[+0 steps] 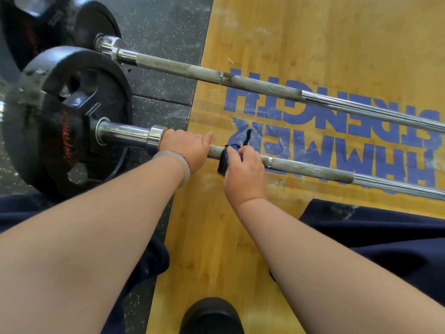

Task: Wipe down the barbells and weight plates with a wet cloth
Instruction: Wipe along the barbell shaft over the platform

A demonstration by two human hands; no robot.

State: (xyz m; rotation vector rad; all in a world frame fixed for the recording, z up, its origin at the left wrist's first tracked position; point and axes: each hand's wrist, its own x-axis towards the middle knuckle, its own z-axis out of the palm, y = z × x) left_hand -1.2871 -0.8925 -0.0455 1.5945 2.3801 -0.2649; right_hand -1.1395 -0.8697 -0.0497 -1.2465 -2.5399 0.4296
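Head view: the barbell [313, 168] is clasped by the left grip [186, 147]; just beside it, the cloth [222, 163] is clamped by the right grip [243, 171].

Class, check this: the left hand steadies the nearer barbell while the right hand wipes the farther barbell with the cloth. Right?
One error. The head view shows the right hand holding the cloth on the nearer barbell, the same bar the left hand grips; the farther barbell lies untouched.

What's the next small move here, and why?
Probably slide the cloth rightward along the near barbell. The right hand pinches it round the shaft beside the left hand, which grips by the collar; most of the shaft lies beyond.
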